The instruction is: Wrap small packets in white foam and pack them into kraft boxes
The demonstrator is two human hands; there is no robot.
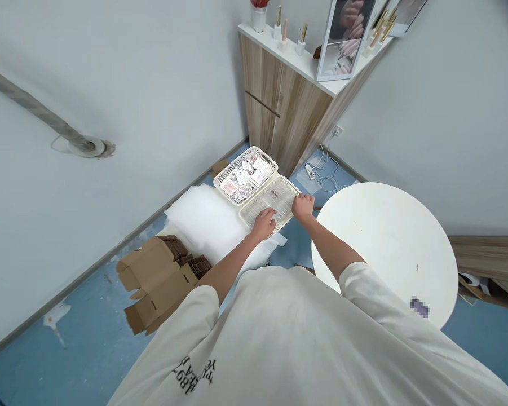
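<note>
Mostly transparent plastic pieces (274, 195), cream round-cornered basket (286, 221), left hand (264, 224) above.

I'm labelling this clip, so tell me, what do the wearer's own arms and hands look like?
Both the left hand and right hand are gloveless, with bare forearms below loose, short, off-white sleeves. A finger of the left hand seems to wear a thin ring. The matching shirt carries dark lettering on its left side.

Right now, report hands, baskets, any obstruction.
Left hand over clear plastic pieces in nearer basket; right hand at its edge. Card-filled basket alongside. No obstruction seen.
</note>
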